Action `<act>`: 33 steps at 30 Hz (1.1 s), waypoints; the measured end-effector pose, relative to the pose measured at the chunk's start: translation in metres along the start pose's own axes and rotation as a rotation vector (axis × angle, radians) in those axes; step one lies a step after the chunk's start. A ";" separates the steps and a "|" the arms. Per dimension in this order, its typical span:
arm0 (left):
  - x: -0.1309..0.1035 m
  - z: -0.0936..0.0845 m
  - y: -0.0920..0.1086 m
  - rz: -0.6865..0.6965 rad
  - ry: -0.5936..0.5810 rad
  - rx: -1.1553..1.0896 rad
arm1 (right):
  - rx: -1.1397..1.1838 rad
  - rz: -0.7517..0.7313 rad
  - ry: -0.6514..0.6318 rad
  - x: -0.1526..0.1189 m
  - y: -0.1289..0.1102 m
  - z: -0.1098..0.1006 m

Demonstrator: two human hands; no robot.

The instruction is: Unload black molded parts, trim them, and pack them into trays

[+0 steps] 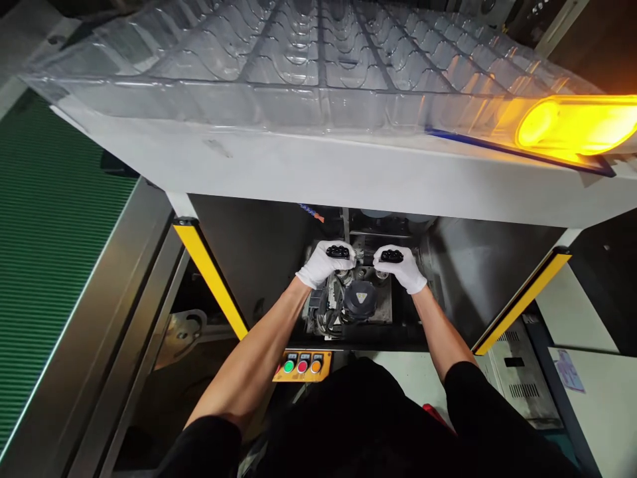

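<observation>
My left hand (pixel 326 263), in a white glove, is closed around a black part with a lobed edge (pixel 338 252). A similar black lobed part (pixel 391 256) is gripped in my right hand (pixel 402 268), also white-gloved. Both hands hover side by side inside the machine's opening, a small gap between them. Below them sits a machine fixture with a round black cap (pixel 359 300) that bears a pale triangle label. Cables and metal fittings (pixel 331 309) crowd its left side. The exact kind of the black parts is too small to tell.
Clear plastic compartment trays (pixel 318 106) rest on a white ledge (pixel 318 156) above the opening. A glowing yellow lamp (pixel 577 125) is at right. Yellow strips (pixel 212 282) flank the opening. A button box (pixel 303 366) lies below; a green ribbed conveyor (pixel 54 232) runs at left.
</observation>
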State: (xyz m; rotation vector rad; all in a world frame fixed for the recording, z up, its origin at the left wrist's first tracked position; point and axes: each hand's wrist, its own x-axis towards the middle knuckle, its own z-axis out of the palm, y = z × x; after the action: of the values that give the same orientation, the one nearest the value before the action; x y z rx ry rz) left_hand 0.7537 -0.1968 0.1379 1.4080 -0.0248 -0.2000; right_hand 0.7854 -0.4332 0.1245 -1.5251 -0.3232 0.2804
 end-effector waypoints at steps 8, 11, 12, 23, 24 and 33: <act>0.000 0.000 0.003 0.000 0.003 -0.011 | 0.038 0.023 0.039 -0.001 -0.007 0.004; -0.001 -0.001 0.006 0.010 -0.007 0.061 | -0.010 0.042 0.004 0.000 -0.007 0.003; -0.001 -0.001 0.008 0.015 -0.005 0.061 | -0.008 0.046 0.003 0.000 -0.007 0.003; -0.001 -0.006 0.021 0.034 0.012 0.029 | 0.006 0.008 0.040 -0.001 -0.013 0.005; 0.001 -0.006 0.024 0.056 0.045 -0.022 | 0.016 0.011 0.035 -0.001 -0.013 0.006; -0.092 0.043 0.041 0.041 0.131 -0.153 | -0.191 -0.080 0.057 -0.003 -0.021 -0.014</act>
State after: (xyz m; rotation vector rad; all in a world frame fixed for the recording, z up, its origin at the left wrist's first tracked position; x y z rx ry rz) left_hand 0.6630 -0.2182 0.1945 1.2641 0.0684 -0.0738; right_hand 0.7877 -0.4473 0.1454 -1.7001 -0.3735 0.1456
